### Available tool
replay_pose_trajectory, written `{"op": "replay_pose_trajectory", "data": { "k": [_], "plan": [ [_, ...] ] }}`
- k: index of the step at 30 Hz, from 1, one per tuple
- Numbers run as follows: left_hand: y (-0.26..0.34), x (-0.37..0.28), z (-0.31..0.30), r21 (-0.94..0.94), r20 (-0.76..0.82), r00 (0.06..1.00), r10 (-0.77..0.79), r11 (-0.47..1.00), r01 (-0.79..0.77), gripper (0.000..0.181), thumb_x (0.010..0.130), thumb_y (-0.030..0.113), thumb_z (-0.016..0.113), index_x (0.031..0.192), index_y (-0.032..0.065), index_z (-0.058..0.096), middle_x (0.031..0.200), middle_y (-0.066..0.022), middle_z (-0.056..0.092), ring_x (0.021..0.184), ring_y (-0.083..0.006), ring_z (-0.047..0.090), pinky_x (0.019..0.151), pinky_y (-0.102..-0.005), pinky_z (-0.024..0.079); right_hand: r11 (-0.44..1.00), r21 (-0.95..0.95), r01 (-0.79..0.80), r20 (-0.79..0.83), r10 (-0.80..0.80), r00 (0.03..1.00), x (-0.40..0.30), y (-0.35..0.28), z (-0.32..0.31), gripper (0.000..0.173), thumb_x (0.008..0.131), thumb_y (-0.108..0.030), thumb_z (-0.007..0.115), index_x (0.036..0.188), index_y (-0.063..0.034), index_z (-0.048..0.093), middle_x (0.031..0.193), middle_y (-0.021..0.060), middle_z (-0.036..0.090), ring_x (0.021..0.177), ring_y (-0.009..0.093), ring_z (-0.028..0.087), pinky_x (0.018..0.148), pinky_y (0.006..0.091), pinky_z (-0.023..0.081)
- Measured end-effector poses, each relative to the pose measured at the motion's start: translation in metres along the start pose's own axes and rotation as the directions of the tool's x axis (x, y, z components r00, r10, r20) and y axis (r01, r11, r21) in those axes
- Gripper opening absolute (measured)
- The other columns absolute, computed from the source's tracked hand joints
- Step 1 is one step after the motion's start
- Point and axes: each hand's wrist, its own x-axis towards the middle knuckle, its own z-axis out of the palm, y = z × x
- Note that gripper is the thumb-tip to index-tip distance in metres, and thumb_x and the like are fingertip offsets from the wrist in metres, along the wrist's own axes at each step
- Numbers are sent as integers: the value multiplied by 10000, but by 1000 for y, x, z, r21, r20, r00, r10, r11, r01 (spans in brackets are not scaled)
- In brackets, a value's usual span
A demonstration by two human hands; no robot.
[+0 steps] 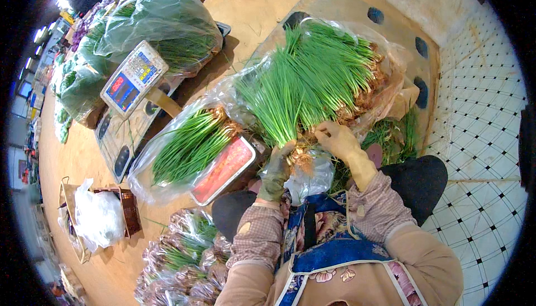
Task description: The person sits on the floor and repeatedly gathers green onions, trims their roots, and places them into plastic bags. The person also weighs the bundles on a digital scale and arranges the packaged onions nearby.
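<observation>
In a grey-green glove, my left hand [275, 177] grips a bunch of thin spring onions [281, 121] by the white stems, just above their tangled brown roots. The green tops point away from me. My right hand [338, 138], in a tan glove, is beside those roots with its fingers curled. Whether anything is pinched between them is too small to tell. Beyond both hands, a thick pile of spring onions [331, 71] lies on clear plastic sheeting [395, 61], its roots turned right. A clear plastic bag [312, 176] hangs in front of my lap.
Left stands a scale display [133, 79] on a post. Near it, more spring onions [190, 147] lie in plastic on a white-rimmed tray [224, 176]. Bagged bundles [180, 260] fill the floor at lower left. A brown basket [130, 211] and large wrapped greens [167, 25] stand farther off.
</observation>
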Motion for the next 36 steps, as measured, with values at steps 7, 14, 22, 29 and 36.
{"op": "replay_pose_trajectory", "data": {
  "k": [7, 14, 22, 29, 36],
  "plan": [
    [2, -20, 29, 863, 377, 831, 409, 169, -475, 371, 715, 156, 613, 1021, -2, 475, 874, -198, 573, 823, -279, 559, 715, -323, 448, 809, 585, -50, 230, -107, 967, 0, -2, 63, 670, 689, -319, 673, 1206, -2, 389, 1153, 144, 465, 1072, 217, 412, 905, 349, 318],
    [51, -77, 46, 994, -109, 938, 328, 9, 112, 324, 785, 324, 523, 846, 8, 559, 828, -220, 574, 805, -368, 557, 697, -426, 438, 249, 941, -229, 207, 113, 972, 35, 4, 88, 301, 693, -217, 651, 896, -18, 554, 727, 79, 589, 597, 196, 555, 560, 311, 459],
    [140, -195, -73, 922, -286, 458, 842, 110, 372, 292, 752, 249, 577, 984, 78, 528, 823, -95, 537, 675, -265, 551, 547, -370, 452, 190, 981, 39, -39, -1, 999, 79, -81, 61, 248, 700, -235, 653, 832, -47, 561, 774, 66, 572, 718, 162, 566, 517, 265, 471],
    [223, -195, -141, 888, 243, -152, 958, -157, 432, 532, 709, 205, 664, 1127, -42, 447, 858, -108, 557, 698, -213, 535, 544, -323, 445, 762, 443, 473, -74, -495, 866, 148, -137, 153, 347, 707, -203, 647, 991, -43, 529, 852, 114, 583, 784, 215, 563, 629, 325, 452],
    [272, -164, -147, 393, -580, 268, 769, 553, -735, 207, 838, 192, 522, 942, 14, 536, 706, -19, 549, 477, -53, 458, 382, -169, 365, 480, -399, 781, 220, -777, 590, 192, -178, 234, 284, 712, -147, 555, 995, -141, 575, 886, 110, 597, 849, 298, 564, 733, 426, 422]
  ]
}}
